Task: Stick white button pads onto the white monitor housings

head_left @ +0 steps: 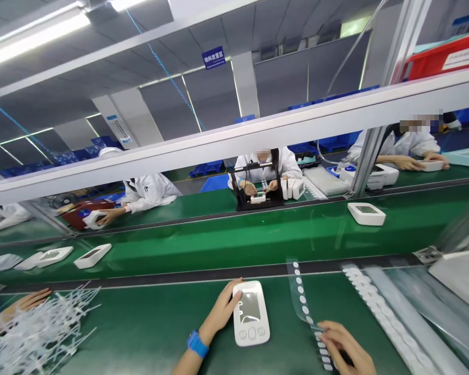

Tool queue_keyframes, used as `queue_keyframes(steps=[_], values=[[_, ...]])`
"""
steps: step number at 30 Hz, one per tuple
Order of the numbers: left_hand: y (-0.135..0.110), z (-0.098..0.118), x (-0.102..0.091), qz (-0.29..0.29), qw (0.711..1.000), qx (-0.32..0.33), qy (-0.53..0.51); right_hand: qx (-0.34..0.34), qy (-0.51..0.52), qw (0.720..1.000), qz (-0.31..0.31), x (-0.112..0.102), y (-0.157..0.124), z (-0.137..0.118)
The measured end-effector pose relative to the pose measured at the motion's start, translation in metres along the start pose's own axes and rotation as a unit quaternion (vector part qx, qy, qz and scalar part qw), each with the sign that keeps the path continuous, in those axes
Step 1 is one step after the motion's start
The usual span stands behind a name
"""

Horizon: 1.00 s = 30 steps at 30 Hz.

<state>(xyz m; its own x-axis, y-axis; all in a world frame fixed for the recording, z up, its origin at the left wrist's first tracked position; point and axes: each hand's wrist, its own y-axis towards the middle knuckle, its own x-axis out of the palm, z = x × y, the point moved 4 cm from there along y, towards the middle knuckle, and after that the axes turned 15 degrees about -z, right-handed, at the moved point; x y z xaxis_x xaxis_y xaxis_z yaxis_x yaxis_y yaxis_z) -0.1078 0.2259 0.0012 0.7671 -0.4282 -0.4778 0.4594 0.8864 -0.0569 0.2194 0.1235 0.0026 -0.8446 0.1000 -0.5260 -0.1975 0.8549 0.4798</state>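
A white electronic monitor with a grey screen and three buttons lies face up on the green bench in front of me. My left hand, with a blue band at the wrist, grips its left side, thumb over the front edge. To the right, my right hand pinches the edge of a clear strip of round white stickers. The strip's upper part lies curved on the bench, and its lower part shows white patches beside my fingers. A gap separates monitor and strip.
More sticker strips and clear plastic lie at right. White ties are heaped at left beside another person's hand. Beyond runs a green conveyor carrying white monitors. A metal rail crosses above; co-workers sit opposite.
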Motion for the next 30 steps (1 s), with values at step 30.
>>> queue_keyframes(steps=[30], values=[[-0.006, 0.016, 0.024, 0.261, 0.956, 0.031, -0.129, 0.053, 0.062, 0.997, -0.011, -0.004, -0.005, -0.007]])
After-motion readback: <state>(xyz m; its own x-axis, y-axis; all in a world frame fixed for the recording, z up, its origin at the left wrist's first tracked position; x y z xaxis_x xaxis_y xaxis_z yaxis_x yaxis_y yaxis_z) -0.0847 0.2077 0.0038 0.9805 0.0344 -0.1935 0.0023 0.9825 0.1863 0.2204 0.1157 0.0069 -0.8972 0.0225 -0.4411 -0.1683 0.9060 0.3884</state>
